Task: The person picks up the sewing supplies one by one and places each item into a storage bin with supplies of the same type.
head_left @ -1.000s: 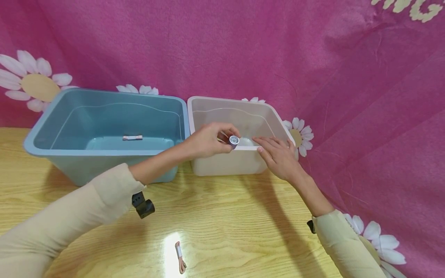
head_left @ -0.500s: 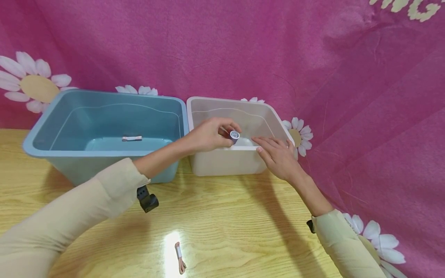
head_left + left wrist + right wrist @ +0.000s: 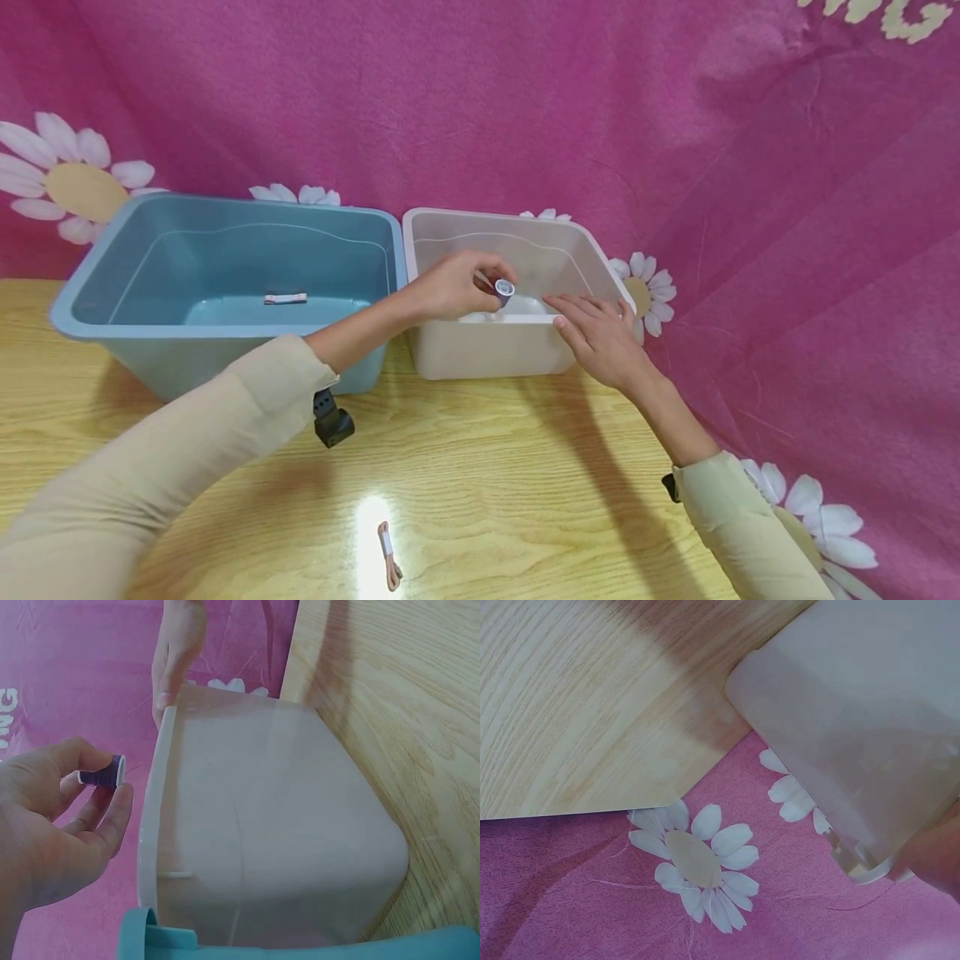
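Between thumb and fingertips, my left hand pinches a small spool of dark purple thread with white ends. In the head view the spool appears over the mouth of the pale white bin, near its front rim. The left wrist view shows the spool gripped beyond the bin's rim. At the bin's front right corner, my right hand rests on the rim with its fingers extended over the opening. Only a blurred part of that hand shows in the right wrist view.
A larger blue bin stands against the left side of the white one. Inside it lies a small banded bundle of cord. Another pinkish banded cord bundle lies on the wooden table. Behind hangs a pink flowered cloth.
My left hand has shifted slightly forward, carrying the spool from the front rim to over the white bin's opening. The right hand stays in place on the rim.
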Available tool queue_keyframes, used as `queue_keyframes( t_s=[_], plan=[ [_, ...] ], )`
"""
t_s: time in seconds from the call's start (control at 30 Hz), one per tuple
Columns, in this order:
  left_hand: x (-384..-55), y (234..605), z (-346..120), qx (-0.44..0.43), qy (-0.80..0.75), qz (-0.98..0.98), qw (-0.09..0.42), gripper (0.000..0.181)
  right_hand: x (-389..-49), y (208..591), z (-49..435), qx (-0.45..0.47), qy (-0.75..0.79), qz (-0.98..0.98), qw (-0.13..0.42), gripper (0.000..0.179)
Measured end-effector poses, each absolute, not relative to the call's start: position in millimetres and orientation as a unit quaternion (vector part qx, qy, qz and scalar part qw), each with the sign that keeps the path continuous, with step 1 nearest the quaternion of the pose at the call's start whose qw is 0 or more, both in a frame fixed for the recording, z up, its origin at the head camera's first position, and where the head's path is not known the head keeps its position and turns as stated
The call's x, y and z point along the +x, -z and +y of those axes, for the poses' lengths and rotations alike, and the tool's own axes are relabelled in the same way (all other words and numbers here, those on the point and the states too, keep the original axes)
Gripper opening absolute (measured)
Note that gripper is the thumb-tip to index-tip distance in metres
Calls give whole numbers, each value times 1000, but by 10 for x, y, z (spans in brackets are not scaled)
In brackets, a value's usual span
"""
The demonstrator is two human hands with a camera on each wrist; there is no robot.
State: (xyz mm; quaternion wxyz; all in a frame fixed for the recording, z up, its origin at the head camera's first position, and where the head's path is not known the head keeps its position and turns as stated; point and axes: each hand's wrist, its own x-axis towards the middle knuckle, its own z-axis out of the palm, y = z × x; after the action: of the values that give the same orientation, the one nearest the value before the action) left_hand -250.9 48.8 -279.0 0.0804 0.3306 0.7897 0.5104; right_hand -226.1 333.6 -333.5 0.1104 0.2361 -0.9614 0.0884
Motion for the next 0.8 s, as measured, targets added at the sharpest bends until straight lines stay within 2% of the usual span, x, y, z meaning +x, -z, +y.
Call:
queue_keyframes(
  t_s=[0.8],
  plan=[
    [-2697,2775,592,299,-475,824,72,21,-2256,3331,3341,238,-89,-961,110,44]
  ],
)
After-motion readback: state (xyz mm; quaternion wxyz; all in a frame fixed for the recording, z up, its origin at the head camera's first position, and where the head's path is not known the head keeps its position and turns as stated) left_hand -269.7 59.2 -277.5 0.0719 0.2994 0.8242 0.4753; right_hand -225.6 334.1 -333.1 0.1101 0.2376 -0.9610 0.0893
